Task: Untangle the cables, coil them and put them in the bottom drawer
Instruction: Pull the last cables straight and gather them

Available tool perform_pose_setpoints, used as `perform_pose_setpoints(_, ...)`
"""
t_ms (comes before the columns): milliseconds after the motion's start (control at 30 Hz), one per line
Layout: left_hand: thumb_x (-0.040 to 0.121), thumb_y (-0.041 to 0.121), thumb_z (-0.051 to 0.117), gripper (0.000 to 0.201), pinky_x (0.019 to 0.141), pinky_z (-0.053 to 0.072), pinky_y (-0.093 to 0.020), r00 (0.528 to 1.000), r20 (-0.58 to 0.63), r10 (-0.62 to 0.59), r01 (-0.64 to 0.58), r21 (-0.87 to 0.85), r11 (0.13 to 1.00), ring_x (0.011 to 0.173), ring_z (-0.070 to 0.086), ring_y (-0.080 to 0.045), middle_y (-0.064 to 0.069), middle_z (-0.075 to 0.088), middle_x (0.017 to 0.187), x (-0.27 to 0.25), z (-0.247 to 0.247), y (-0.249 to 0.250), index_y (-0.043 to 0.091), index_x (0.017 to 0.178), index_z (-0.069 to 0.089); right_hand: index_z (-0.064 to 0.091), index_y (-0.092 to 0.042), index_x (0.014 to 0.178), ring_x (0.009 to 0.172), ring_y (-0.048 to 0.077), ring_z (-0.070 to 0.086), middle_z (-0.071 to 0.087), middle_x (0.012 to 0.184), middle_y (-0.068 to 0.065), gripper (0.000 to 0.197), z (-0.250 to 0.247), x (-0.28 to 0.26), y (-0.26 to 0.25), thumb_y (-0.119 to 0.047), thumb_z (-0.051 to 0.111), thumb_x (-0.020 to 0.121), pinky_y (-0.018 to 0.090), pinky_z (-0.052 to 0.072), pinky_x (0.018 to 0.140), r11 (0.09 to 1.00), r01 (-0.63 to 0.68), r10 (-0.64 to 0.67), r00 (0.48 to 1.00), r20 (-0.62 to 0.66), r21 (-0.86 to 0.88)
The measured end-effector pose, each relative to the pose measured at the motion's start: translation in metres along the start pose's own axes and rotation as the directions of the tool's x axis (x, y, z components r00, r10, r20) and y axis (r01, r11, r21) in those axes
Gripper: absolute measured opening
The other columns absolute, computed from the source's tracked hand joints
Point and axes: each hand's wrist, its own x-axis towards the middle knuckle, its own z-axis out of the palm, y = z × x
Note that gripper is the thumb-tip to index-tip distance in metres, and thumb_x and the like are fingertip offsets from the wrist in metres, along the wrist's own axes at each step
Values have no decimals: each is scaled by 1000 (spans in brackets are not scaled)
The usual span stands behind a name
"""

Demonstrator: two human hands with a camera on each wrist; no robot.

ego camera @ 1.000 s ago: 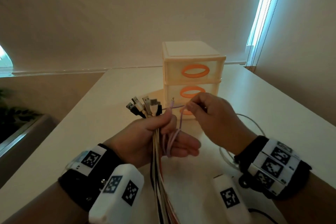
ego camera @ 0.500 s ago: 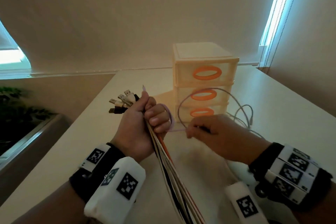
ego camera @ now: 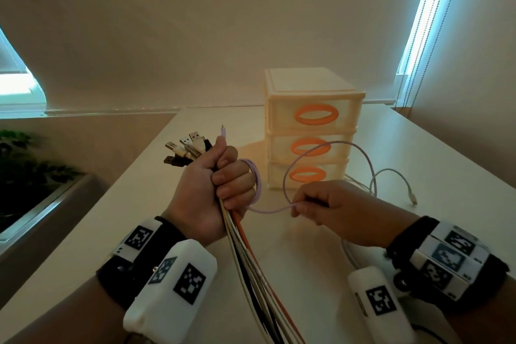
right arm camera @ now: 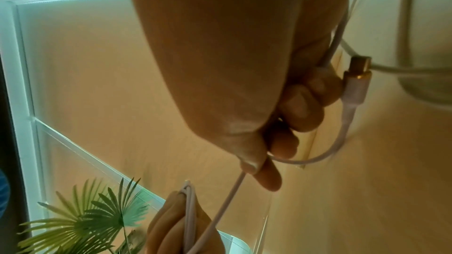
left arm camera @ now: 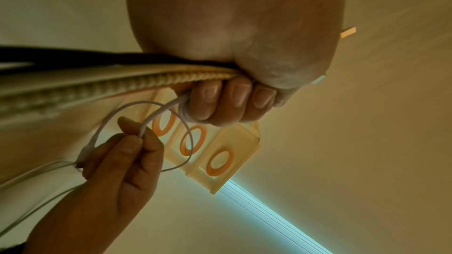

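Observation:
My left hand (ego camera: 220,190) grips a bundle of several cables (ego camera: 251,268) in a fist, USB plugs (ego camera: 185,151) fanning out above it. A thin lilac cable (ego camera: 360,160) wraps round the fingers (left arm camera: 220,101) of that fist and arcs in a loop in front of the drawers. My right hand (ego camera: 315,207) pinches this lilac cable (right arm camera: 227,196) between thumb and forefinger, a little to the right of the left hand. The cream three-drawer unit (ego camera: 312,131) with orange oval handles stands behind; its bottom drawer (ego camera: 307,176) is closed.
A pale cable (ego camera: 391,176) with its plug lies on the white table (ego camera: 418,153) right of the drawers. The table's left edge drops off toward a green plant (ego camera: 25,165). Window blinds stand at the back and right.
My right hand has drawn the lilac cable down and right, away from the left fist, so a wide loop now stands in front of the drawers. The left hand rose with the bundle.

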Motion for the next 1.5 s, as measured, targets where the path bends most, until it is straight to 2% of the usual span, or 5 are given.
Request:
perform_pose_setpoints(533,109,41,40,47,43,30,-24,954,14,-298,275,348,896,44,27,-15,-1,36,53,-3,7,-10,17,70,34,59,-26,72,64,-4,57,63,66,-23,26,0,7,-13,-37,65,96,14,37,57,990,-144,135,923,-362,2)
perform_pose_setpoints(733,106,41,37,47,106,47,-49,989,-76,-127,148,457,877,92,68,-31,-15,65,86,-5,23,-32,11,69,38,70,-22,88,72,1,63,65,71,-15,7,7,1,-38,-27,70,93,11,47,64,991,125,-84,850,-520,45)
perform_pose_setpoints(933,106,46,39,50,84,59,-39,943,-270,196,-173,105,979,99,72,-34,-20,72,96,1,18,-16,14,67,39,71,-35,110,78,0,66,71,77,-16,16,16,-5,-45,-31,60,100,14,50,73,986,153,-141,977,-159,68)
perform_pose_setpoints(1067,106,45,41,49,44,36,-21,951,-251,179,-194,-36,980,48,42,-10,6,35,59,1,9,-2,20,64,37,68,-32,90,68,5,61,64,70,-9,22,13,-3,-35,-46,54,99,29,54,67,1000,19,-22,986,-165,-19)
perform_pose_setpoints(1500,110,41,33,46,43,19,-23,997,64,30,-32,22,999,43,22,-8,8,31,52,-3,-1,8,22,69,33,69,-33,78,55,4,52,61,63,-18,21,-2,6,5,-38,61,98,19,44,58,996,-85,87,980,-180,16)
